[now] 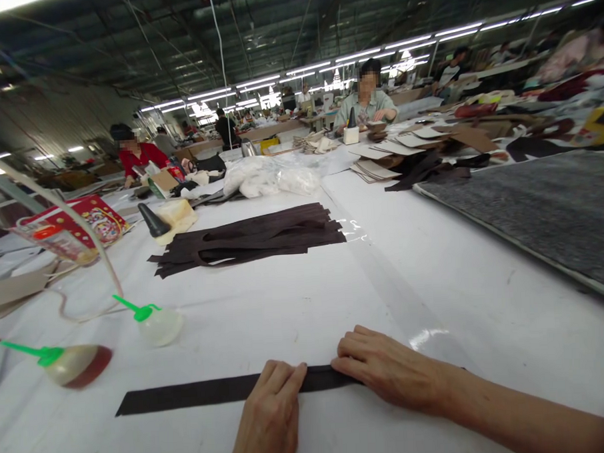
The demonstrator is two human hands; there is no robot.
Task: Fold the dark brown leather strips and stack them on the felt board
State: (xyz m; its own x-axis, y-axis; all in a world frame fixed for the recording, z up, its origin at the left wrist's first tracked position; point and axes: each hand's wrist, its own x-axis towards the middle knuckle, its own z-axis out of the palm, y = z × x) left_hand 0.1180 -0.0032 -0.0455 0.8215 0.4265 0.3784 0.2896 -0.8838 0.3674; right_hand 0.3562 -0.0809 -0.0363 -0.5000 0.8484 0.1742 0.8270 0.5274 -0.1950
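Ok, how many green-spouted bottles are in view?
2. The bottle with reddish liquid is at the picture's far left; the pale bottle is right of it and farther back. More could be hidden in the background.

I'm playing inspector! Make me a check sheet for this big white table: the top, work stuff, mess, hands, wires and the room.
Surface: white table, with small marks and shiny patches.
Job's things: one dark strip under both hands; a pile of dark strips beyond it.
Clutter: two green-spouted bottles, one pale, one with reddish-brown liquid; white plastic bags; a grey board at right.
Hands: left hand rests on the strip; right hand touches it farther right, fingers curled.
Cables: a pale cord curves across the left side; a white cord hangs from above.
Surroundings: several people, some seemingly working; bright ceiling lights.
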